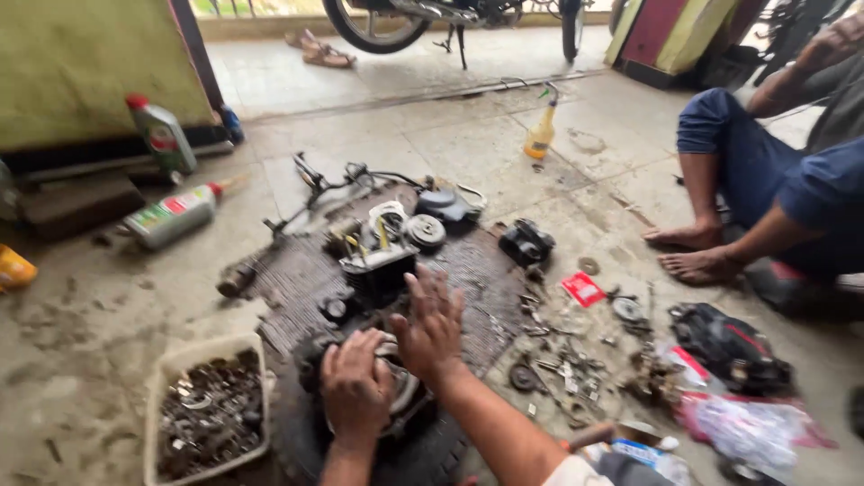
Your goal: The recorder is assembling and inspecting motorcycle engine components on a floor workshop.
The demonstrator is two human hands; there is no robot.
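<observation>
The engine block [373, 297], dark and greasy with a finned cylinder at its far end, lies on a brown mat [477, 261] at the centre of the floor, its long axis running from 6 to 12 o'clock, cylinder pointing toward 12. The left hand [355, 387] curls over its round side cover at the near end, fingers clenched on the rim. The right hand [432, 328] rests flat on top, fingers spread, grasping nothing. A tray of scrap parts [211, 409] sits at 9 o'clock, loose bolts [562, 364] at 3.
</observation>
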